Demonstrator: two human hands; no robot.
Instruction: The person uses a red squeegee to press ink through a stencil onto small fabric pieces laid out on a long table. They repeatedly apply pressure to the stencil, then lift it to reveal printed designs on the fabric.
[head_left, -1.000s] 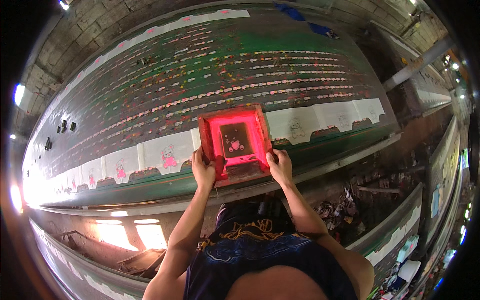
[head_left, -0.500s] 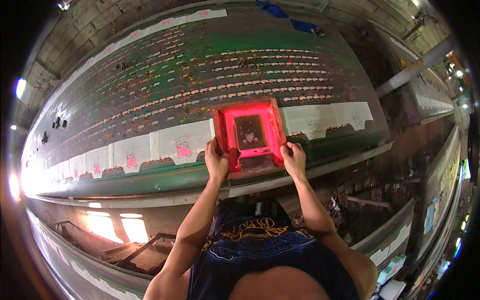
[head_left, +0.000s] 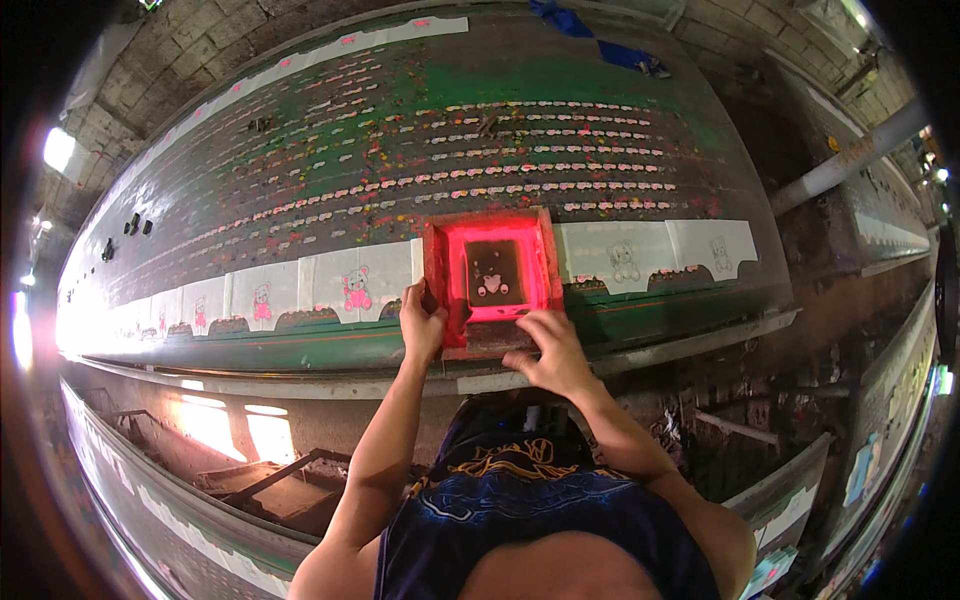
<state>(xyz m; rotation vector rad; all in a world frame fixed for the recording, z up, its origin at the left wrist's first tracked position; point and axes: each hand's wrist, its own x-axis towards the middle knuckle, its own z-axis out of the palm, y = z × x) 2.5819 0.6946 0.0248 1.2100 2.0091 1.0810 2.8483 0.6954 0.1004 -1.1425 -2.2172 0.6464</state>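
Note:
A small screen printing frame (head_left: pixel 548 262), its inner border smeared with bright pink ink, lies flat on the pale pieces along the table's near edge. Its dark mesh window (head_left: pixel 484 262) carries a bear design. My left hand (head_left: pixel 424 322) grips the frame's left side near the lower corner. At the near right corner is my right hand (head_left: pixel 550 352), thumb and fingers spread apart over the near rail; whether they touch it I cannot tell. To the left, white printed pieces (head_left: pixel 325 280) show bears filled in pink. Those on the right (head_left: pixel 640 255) carry grey bear outlines.
The long dark green table (head_left: pixel 560 80) bears rows of small printed shapes and paint specks. A blue cloth (head_left: pixel 630 55) lies at its far edge. Small black objects (head_left: pixel 135 225) sit at the left. A grey pipe (head_left: pixel 850 160) slants across on the right.
My right hand has let go of the frame's right side and moved left to its near rail, fingers spreading. My left hand keeps its grip on the frame. The view has shifted slightly.

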